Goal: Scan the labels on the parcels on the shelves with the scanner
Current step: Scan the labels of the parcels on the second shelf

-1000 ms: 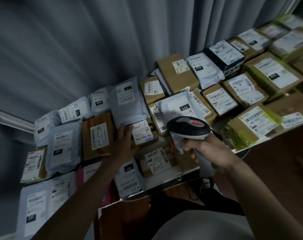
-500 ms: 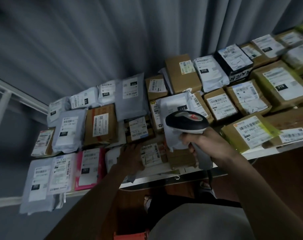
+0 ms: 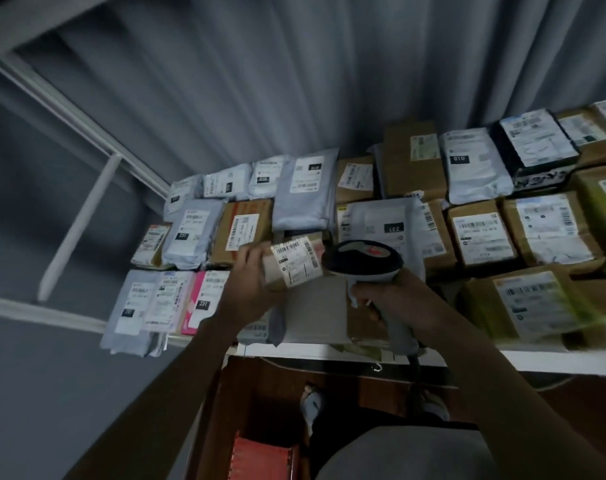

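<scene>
A small brown cardboard parcel [image 3: 294, 263] with a white barcode label is lifted above the shelf, and my left hand [image 3: 249, 285] grips its left end. My right hand [image 3: 391, 299] holds the grey handle of the scanner [image 3: 362, 259], whose black head with a red mark sits just right of that parcel's label. Several grey mailer bags and brown boxes lie label-up on the white shelf [image 3: 536, 362], among them a grey bag marked 231 [image 3: 384, 223] behind the scanner.
A grey curtain [image 3: 294, 81] hangs behind the shelf. A pink mailer [image 3: 201, 303] lies at the shelf's left front. White shelf-frame bars [image 3: 76, 220] stand at the left. Below the shelf are a dark wooden floor and an orange-red crate [image 3: 260, 459].
My left hand went down to the front row, took hold of the small brown parcel and raised it next to the scanner head. The view shifted left and down.
</scene>
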